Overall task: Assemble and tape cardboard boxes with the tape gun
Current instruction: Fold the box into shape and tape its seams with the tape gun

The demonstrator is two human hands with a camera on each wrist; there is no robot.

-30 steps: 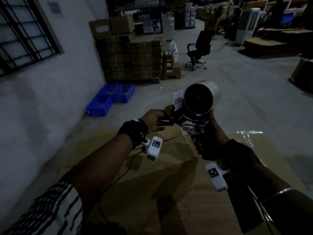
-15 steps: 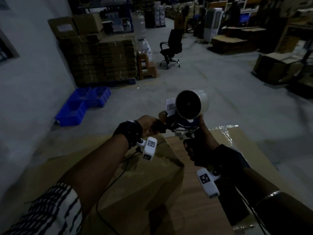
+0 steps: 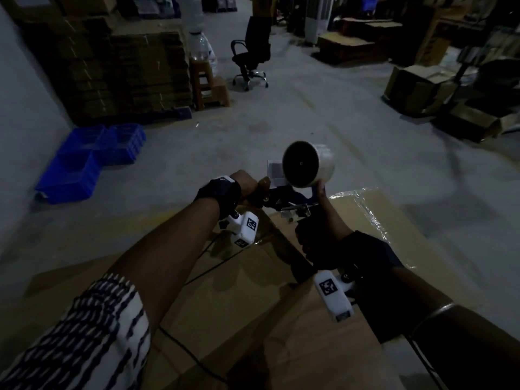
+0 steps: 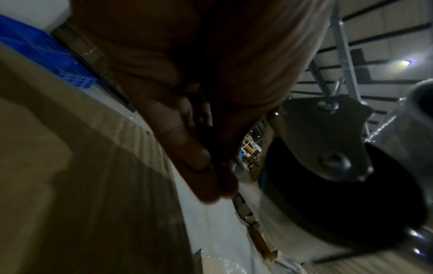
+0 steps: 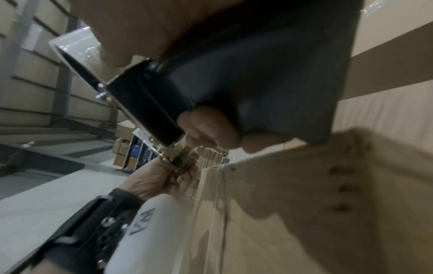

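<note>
Dim warehouse light leaves all three views underexposed and grainy, with one ceiling lamp (image 4: 406, 63) glaring in the left wrist view, soft arm shadows across the flattened brown cardboard box (image 3: 225, 305), motion blur on both wrist pictures, and wide-angle bending toward every frame edge.

Left forearm: white sleeve (image 3: 84, 342) with dark broken stripes, pushed above the elbow. Both wrists: black straps (image 3: 218, 192), each carrying a white camera housing (image 3: 245, 228) marked with a black square tag. Thin black cable (image 3: 180, 344) trails below the left arm. Right forearm: metal bangle (image 3: 433, 316).
</note>
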